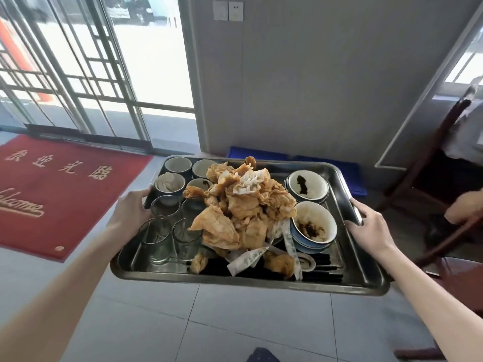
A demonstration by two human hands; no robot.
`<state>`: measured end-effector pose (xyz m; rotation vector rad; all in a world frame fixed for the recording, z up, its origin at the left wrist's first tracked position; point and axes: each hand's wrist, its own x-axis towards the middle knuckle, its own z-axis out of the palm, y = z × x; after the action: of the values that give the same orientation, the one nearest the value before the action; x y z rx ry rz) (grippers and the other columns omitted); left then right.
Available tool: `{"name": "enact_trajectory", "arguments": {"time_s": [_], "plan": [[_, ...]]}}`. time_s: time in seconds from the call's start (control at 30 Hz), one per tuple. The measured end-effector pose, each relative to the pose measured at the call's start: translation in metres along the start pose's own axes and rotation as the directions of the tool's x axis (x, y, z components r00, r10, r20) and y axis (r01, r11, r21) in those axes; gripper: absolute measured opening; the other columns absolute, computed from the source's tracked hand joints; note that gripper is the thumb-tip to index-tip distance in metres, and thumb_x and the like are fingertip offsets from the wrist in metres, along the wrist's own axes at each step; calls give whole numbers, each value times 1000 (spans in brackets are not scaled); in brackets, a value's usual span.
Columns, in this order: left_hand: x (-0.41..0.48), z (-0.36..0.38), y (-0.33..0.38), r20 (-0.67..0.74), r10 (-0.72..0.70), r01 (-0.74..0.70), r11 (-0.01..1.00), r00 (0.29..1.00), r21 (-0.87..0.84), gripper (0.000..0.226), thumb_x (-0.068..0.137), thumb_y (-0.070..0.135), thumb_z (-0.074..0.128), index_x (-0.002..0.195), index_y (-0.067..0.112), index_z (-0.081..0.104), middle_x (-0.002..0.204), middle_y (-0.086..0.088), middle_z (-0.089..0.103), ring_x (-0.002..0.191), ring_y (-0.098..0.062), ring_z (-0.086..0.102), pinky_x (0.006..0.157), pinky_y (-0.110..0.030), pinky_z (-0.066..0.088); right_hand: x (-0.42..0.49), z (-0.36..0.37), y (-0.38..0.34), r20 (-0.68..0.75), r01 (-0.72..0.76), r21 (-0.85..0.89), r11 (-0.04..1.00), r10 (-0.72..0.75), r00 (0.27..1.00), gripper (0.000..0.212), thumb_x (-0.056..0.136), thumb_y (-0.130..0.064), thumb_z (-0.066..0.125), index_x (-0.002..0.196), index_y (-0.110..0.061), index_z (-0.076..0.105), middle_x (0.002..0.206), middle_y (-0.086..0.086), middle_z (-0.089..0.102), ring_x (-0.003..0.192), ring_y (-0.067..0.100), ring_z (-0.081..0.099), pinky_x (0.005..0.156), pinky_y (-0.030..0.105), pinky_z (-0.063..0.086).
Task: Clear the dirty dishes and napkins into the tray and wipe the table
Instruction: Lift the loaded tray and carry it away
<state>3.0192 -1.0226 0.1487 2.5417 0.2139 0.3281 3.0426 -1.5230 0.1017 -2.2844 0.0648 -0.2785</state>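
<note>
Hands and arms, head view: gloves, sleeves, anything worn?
Nothing worn shows. The left hand and right hand have no gloves, and no ring or watch is visible. The left forearm and right forearm are unsleeved to the frame edge.

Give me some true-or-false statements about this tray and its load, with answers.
1. The left hand and right hand both grip the tray. True.
2. The tray rests on a table. False: it is held in the air above the floor.
3. Stained napkins are heaped in the tray's middle. True.
4. The glasses stand on the tray's right side. False: they stand on its left; bowls are on the right.
5. The mat is blue. False: it is red.
</note>
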Motion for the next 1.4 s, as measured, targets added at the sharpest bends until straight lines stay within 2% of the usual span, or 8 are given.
{"name": "enact_trajectory", "arguments": {"time_s": [0.27, 0.4, 0.57, 0.9, 1.03, 1.13, 1.3, 1.4], "plan": [[179, 76, -9, 27, -20, 21, 999, 999, -31, 53, 76, 9, 78, 126, 11, 63, 83, -19, 69, 80, -37, 68, 65, -32, 44, 176, 65, 19, 15, -13, 7, 1000, 13, 1000, 60, 77, -4, 69, 133, -24, 56, 120, -3, 65, 110, 16, 57, 87, 26, 37], [266, 106, -1, -3, -32, 32, 999, 999, -43, 51, 79, 10, 76, 128, 15, 63, 71, -9, 60, 84, -39, 67, 65, -30, 39, 272, 86, 18, 44, 36, 67, 997, -39, 998, 59, 81, -6, 67, 133, -30, 54, 114, -23, 60, 109, 9, 58, 88, 27, 42], [369, 135, 8, -1, -43, 43, 999, 999, -28, 49, 79, 9, 75, 127, 14, 63, 72, -8, 59, 81, -39, 66, 65, -31, 38, 382, 107, 17, 79, 10, 89, 996, -17, 997, 56, 86, -9, 66, 138, -22, 50, 128, -6, 60, 117, 13, 55, 100, 36, 43], [563, 206, -5, 59, -36, 39, 998, 998, -55, 46, 80, 6, 72, 125, 12, 64, 68, -21, 63, 72, -43, 61, 62, -31, 35, 554, 184, 37, 61, -84, 18, 996, 83, 995, 58, 86, -16, 68, 140, -23, 48, 122, -14, 56, 109, 7, 53, 90, 24, 39], [648, 240, -20, 76, -21, 24, 999, 997, -36, 53, 84, 17, 74, 134, 17, 57, 60, -2, 48, 61, -26, 46, 61, -33, 34, 611, 225, 44, 18, -134, 30, 991, 133, 991, 58, 87, -16, 66, 140, -26, 47, 124, -21, 51, 107, -14, 45, 87, 7, 35], [705, 257, -28, 99, 0, 1, 1000, 995, -12, 62, 84, 19, 74, 140, 27, 49, 60, 1, 43, 64, -37, 55, 58, -33, 33, 649, 250, 47, -12, -171, 43, 984, 171, 985, 58, 87, -15, 65, 140, -26, 46, 124, -22, 50, 104, -27, 39, 85, 2, 33], [776, 299, -42, 144, -34, 32, 999, 989, 14, 69, 82, 16, 75, 142, 31, 45, 65, -13, 53, 63, -35, 51, 58, -33, 33, 699, 283, 64, -14, -236, 42, 971, 237, 972, 60, 87, -17, 65, 142, -28, 43, 123, -22, 51, 108, -12, 47, 82, 2, 36], [797, 336, -57, 178, -89, 84, 996, 980, 33, 69, 82, 16, 73, 142, 33, 44, 59, 2, 51, 61, -26, 50, 57, -33, 34, 722, 302, 84, 27, -296, 50, 954, 295, 955, 60, 88, -12, 65, 142, -24, 43, 127, -16, 52, 115, 5, 53, 94, 18, 40]]}}
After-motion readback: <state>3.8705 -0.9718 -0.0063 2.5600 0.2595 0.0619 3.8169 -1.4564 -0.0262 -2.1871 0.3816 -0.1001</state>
